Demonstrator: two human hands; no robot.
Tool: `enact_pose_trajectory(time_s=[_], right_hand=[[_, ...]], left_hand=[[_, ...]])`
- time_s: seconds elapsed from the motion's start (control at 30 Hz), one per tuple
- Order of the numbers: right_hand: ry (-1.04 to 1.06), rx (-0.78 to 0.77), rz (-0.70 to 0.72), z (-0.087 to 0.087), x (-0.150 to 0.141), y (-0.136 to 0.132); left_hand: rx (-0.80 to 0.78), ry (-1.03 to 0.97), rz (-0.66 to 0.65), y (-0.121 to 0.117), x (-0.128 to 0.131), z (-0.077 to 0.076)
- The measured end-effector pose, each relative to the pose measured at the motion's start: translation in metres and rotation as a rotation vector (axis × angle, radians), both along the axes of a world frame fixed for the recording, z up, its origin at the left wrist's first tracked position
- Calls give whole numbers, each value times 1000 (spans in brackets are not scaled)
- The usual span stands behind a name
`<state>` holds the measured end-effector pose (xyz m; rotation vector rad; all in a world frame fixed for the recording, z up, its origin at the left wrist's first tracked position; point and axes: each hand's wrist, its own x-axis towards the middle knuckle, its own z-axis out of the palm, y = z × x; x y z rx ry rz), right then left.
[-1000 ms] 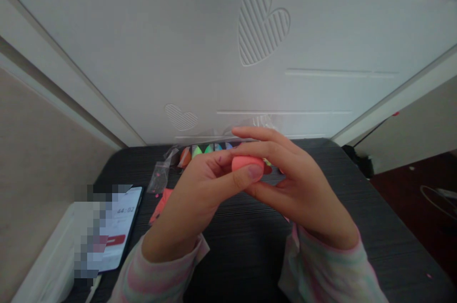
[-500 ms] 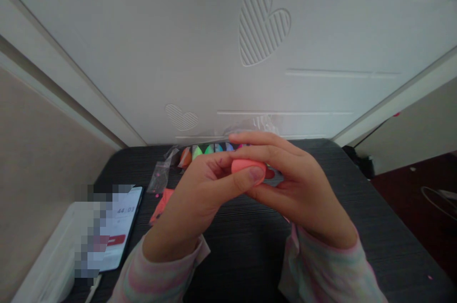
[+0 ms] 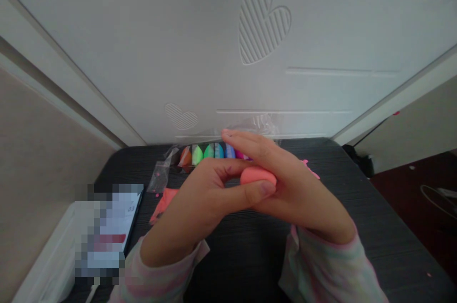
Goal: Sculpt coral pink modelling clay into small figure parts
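A smooth coral-pink lump of modelling clay is pressed between my two hands above the dark table. My left hand is closed on it, its thumb lying along the near side and its other fingers behind, partly hidden. Against the clay's right side rests the palm of my right hand, its fingers stretched out to the left over the top. Behind my hands a row of coloured clay packs sits along the table's back edge. By my left wrist lies a coral-coloured packet, partly covered by the arm.
A phone with a cable lies at left, beside a white box. Clear plastic packaging is at back left. Pink pieces show beyond my right hand. A white panel with heart carvings rises behind the dark table.
The clay and my left thumb have shifted slightly right. My right hand's fingers have straightened and tilted, bringing its palm against the clay. More of the coloured packs and the pink pieces show.
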<state>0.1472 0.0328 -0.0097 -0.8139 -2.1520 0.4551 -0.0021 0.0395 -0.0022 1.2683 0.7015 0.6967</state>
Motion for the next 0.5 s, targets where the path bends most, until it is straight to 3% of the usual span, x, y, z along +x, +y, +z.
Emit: enact_pose_trajectory(time_s=[0.27,0.5], right_hand=[[-11,-35,-92,0,-1,-3],[4,-26,-141,-3,-1,-3]], left_hand=[[20,154,0,-1,1,6],[24,164,9,-1,3,8]])
